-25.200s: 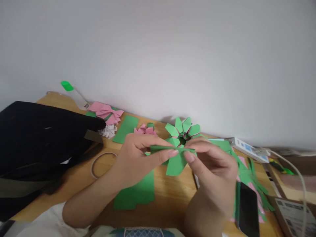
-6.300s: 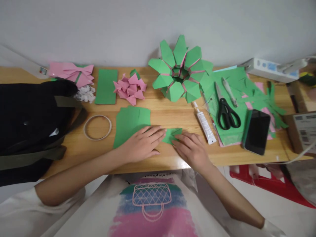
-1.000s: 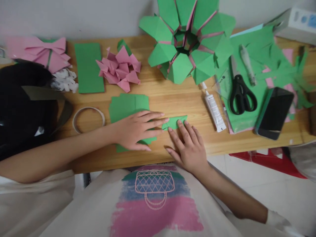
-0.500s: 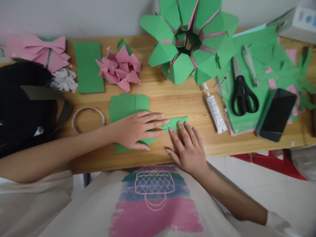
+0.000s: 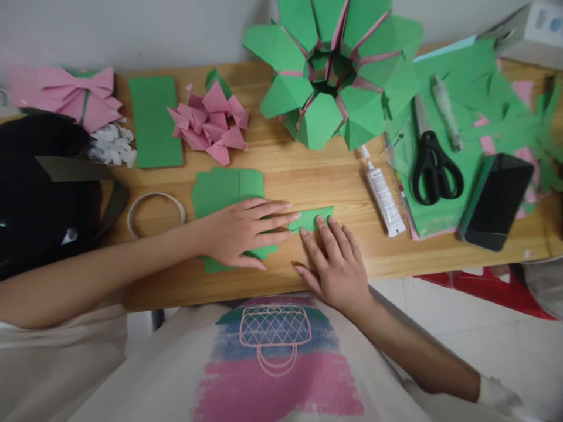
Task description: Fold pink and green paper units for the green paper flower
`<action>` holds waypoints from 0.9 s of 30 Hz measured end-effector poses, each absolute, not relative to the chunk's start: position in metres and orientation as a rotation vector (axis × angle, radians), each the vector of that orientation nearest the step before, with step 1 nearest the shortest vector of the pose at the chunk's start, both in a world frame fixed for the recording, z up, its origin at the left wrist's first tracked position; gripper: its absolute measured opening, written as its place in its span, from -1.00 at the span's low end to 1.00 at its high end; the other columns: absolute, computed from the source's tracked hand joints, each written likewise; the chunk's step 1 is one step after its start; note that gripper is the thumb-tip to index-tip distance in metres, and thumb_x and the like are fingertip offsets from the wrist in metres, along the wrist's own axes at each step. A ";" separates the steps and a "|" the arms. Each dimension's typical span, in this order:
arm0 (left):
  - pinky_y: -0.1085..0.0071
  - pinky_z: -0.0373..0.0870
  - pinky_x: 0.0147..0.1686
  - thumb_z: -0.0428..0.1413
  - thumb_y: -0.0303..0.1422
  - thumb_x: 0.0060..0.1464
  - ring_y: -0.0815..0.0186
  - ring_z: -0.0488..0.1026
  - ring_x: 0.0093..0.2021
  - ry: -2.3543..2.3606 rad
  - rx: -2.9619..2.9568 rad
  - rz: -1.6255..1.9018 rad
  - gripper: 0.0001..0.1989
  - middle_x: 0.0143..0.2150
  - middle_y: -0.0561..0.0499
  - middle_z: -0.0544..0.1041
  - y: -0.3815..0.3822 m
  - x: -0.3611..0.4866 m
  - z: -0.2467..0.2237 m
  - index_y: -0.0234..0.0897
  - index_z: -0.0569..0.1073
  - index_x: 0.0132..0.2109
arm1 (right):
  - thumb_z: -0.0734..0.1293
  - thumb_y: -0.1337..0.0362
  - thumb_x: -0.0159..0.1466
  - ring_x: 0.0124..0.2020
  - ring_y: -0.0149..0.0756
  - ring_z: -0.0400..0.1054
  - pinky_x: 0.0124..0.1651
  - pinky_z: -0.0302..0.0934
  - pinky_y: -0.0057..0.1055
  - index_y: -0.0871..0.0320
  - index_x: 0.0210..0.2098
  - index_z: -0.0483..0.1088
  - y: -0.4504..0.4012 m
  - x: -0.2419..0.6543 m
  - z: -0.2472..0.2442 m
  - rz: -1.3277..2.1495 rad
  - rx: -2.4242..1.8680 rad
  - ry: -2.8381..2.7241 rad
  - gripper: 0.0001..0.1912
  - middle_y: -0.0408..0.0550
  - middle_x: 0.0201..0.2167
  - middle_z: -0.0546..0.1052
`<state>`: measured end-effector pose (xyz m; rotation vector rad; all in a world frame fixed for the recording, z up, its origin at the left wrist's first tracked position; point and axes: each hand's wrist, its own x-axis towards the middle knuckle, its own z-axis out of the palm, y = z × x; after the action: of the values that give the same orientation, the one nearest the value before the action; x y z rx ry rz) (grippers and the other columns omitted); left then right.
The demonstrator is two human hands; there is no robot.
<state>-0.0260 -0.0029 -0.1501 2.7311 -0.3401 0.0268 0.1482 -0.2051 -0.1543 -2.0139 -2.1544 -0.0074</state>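
A small folded green paper [image 5: 310, 218] lies flat on the wooden table [image 5: 308, 181]. My left hand [image 5: 241, 231] is spread, palm down, partly over several stacked green sheets [image 5: 220, 187], its fingertips touching the left end of the folded paper. With fingers apart, my right hand [image 5: 336, 261] rests its fingertips on the folded paper's lower edge. Neither hand grips anything.
Behind stand a large green and pink paper form [image 5: 323, 117] and a pink paper cluster [image 5: 213, 123]. A tape ring [image 5: 182, 212] lies left. To the right are a glue tube [image 5: 383, 196], black scissors [image 5: 433, 170] and a phone [image 5: 497, 202].
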 end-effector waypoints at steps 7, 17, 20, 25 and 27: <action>0.10 0.16 0.24 0.10 0.01 0.16 -0.07 0.18 0.37 -0.366 2.776 -0.004 -0.43 0.37 -0.26 0.25 -0.002 -0.025 -0.148 -0.30 0.44 0.16 | 0.20 0.00 0.36 0.30 0.16 0.15 0.24 0.14 0.05 0.26 0.23 0.31 -0.206 0.147 -0.155 0.032 -2.015 -2.136 -0.41 0.32 0.22 0.36; 0.05 0.18 0.24 0.10 0.04 0.15 -0.11 0.18 0.36 -0.405 2.752 0.020 -0.43 0.36 -0.31 0.26 0.000 -0.024 -0.147 -0.31 0.46 0.11 | 0.22 -0.05 0.34 0.31 0.22 0.14 0.23 0.14 0.11 0.13 0.25 0.29 -0.206 0.146 -0.153 0.066 -2.011 -2.147 -0.40 0.34 0.26 0.30; 0.03 0.18 0.24 0.10 0.04 0.14 -0.14 0.16 0.37 -0.460 2.753 -0.006 -0.42 0.38 -0.32 0.23 0.003 -0.025 -0.147 -0.27 0.45 0.14 | 0.23 -0.06 0.33 0.31 0.22 0.14 0.22 0.15 0.12 0.14 0.26 0.29 -0.206 0.146 -0.153 0.071 -2.013 -2.141 -0.39 0.34 0.27 0.29; 0.11 0.13 0.31 0.15 0.05 0.10 -0.06 0.13 0.39 -0.457 2.703 -0.023 -0.39 0.38 -0.24 0.25 0.008 -0.026 -0.148 -0.24 0.44 0.17 | 0.23 -0.04 0.34 0.35 0.20 0.07 0.26 0.09 0.13 0.12 0.30 0.23 -0.207 0.146 -0.155 0.098 -2.016 -2.126 -0.37 0.31 0.30 0.26; 0.11 0.13 0.32 0.16 0.03 0.10 -0.08 0.14 0.39 -0.469 2.681 0.008 -0.39 0.37 -0.28 0.26 0.009 -0.026 -0.148 -0.29 0.45 0.16 | 0.23 -0.05 0.33 0.36 0.20 0.06 0.27 0.09 0.13 0.12 0.30 0.22 -0.208 0.146 -0.155 0.102 -2.016 -2.120 -0.36 0.31 0.31 0.25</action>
<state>-0.0259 0.0088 -0.1478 2.6807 -0.4688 0.0084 0.1457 -0.2075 -0.1551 -2.0155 -2.1201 0.1023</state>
